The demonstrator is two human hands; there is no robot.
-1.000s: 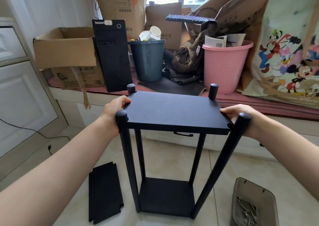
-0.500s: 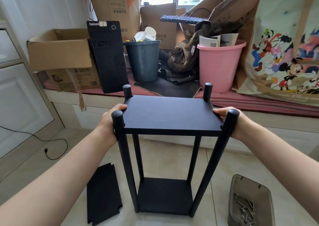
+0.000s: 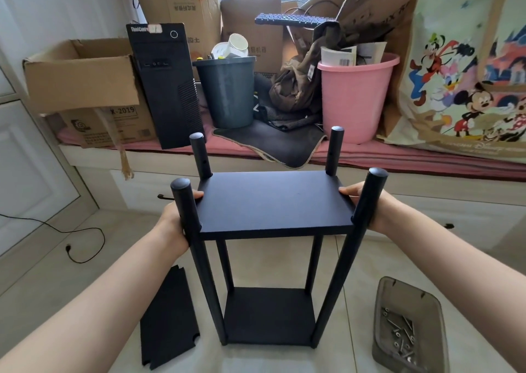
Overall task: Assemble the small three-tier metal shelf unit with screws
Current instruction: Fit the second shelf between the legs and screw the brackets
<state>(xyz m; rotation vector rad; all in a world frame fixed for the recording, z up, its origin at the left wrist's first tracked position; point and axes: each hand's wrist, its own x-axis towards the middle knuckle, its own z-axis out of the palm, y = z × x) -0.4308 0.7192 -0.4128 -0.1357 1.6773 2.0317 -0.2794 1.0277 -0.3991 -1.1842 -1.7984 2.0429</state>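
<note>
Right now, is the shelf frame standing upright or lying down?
Upright: the shelf frame stands on the floor, four posts vertical, bottom panel at its base.

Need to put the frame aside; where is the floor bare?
Bare tile lies left, between the loose panel and the power cord, and behind the shelf frame up to the drawer fronts. The right is tighter, by the screw tray. The window ledge is crowded.

4 black posts [image 3: 363, 210], 3 black shelf panels [image 3: 273, 201] (2 on the posts, 1 loose on floor), 1 screw tray [image 3: 410, 295], 2 buckets [image 3: 355, 99], 1 PC tower [image 3: 165, 85], 1 keyboard [image 3: 290, 19], 2 hands [image 3: 170, 221].
</note>
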